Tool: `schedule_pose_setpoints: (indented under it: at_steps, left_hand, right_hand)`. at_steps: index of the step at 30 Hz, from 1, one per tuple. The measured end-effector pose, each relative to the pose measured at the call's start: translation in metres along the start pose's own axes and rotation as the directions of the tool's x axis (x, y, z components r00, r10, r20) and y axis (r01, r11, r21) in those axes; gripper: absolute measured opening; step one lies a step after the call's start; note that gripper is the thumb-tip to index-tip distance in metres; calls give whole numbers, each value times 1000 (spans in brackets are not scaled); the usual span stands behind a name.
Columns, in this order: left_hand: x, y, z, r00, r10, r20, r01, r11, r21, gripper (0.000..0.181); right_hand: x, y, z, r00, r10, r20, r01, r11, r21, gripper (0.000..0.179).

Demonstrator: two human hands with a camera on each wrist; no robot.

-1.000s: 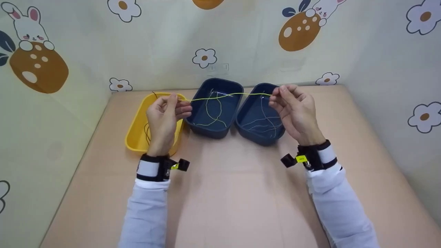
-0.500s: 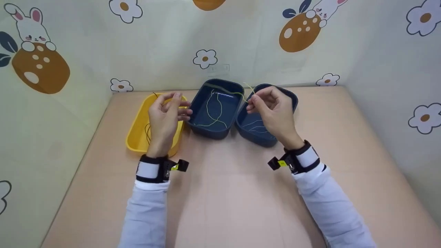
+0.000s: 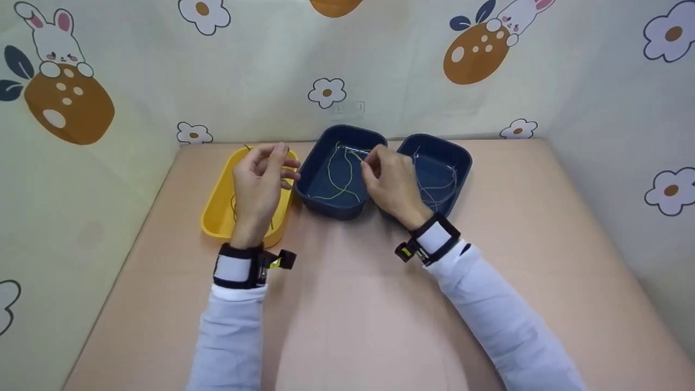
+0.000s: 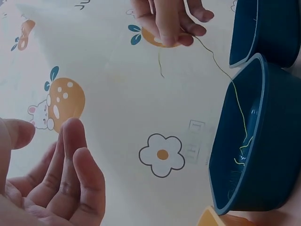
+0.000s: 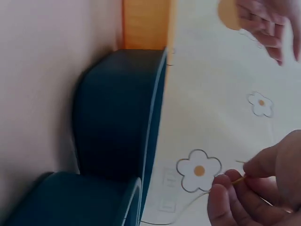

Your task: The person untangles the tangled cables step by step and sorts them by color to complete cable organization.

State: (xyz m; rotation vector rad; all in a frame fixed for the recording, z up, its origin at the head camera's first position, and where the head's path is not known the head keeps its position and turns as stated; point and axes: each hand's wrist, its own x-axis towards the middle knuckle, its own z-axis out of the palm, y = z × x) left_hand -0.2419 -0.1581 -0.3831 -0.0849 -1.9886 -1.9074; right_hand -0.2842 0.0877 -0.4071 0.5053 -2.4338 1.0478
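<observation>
My right hand [image 3: 399,184] pinches a thin yellow-green string [image 4: 214,57] between thumb and fingers, over the right side of the middle dark blue bin [image 3: 332,209]. From the pinch, one short end sticks out while the longer part runs down into that bin in the left wrist view. Another yellow-green string [image 3: 350,174] lies looped on the bin's floor. My left hand [image 3: 254,187] is raised over the yellow bin [image 3: 213,228], its thumb apart from the loosely bent fingers and nothing between them.
To the right stands a second dark blue bin [image 3: 466,168] with pale thin strings inside. Dark strings [image 3: 234,209] lie in the yellow bin. All three bins stand on a peach-coloured tabletop [image 3: 358,315], close to the patterned back wall [image 3: 260,70].
The string was stretched between both hands; the left hand has let it go. My right hand has moved left with it, from over the right bin to the middle one.
</observation>
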Motion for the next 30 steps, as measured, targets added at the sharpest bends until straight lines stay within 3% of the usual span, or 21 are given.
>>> schedule_pose_setpoints:
  at_steps: [3, 6, 11, 16, 22, 27, 30]
  left_hand:
    - [-1, 0, 1, 1000, 14, 7, -14, 1000, 5, 24]
    - [-1, 0, 4, 999, 29, 18, -29, 1000, 7, 22]
    - [-1, -3, 10, 998, 43, 39, -44, 999, 20, 20]
    - [-2, -4, 16, 997, 39, 64, -41, 999, 25, 22]
    - [-4, -3, 15, 993, 40, 111, -45, 998, 47, 23]
    - [-8, -2, 15, 983, 89, 162, -102, 992, 73, 22]
    - [-10, -3, 17, 965, 140, 223, -170, 978, 119, 22]
  right_hand:
    - [7, -2, 13, 990, -16, 140, 22, 999, -40, 11]
    - [12, -1, 25, 963, -12, 268, 32, 997, -70, 13]
    - [15, 5, 35, 925, -23, 379, 70, 991, -111, 14]
    - [9, 12, 30, 918, -55, 392, 93, 993, -78, 15]
    - [-5, 18, 7, 917, -138, 374, 153, 988, -8, 16]
    - [-24, 29, -19, 924, -194, 330, 199, 980, 21, 16]
    - [-37, 38, -33, 926, -209, 315, 216, 976, 13, 20]
